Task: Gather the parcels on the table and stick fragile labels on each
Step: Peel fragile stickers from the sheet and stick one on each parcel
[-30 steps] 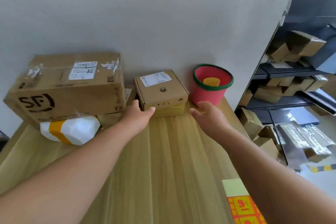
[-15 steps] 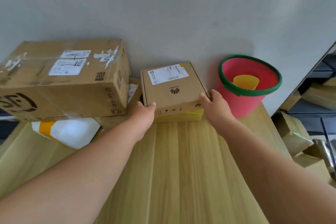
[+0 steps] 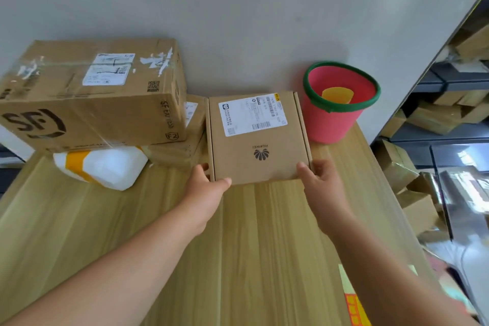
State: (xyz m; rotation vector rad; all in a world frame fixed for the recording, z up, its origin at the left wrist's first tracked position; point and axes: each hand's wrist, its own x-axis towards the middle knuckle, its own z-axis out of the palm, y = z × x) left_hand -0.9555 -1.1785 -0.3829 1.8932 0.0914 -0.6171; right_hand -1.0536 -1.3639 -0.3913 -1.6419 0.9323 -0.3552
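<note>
Tabletop point(image 3: 251, 246); box point(image 3: 256, 145) edges in left hand point(image 3: 205, 188), right hand point(image 3: 321, 182)

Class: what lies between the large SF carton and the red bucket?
In the head view: a small brown box, held at its near corners by the left hand and right hand, plus a flat carton edge.

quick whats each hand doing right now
Left hand: holding the small cardboard box at its near left corner, thumb on top.
Right hand: holding the same box at its near right corner.
</note>
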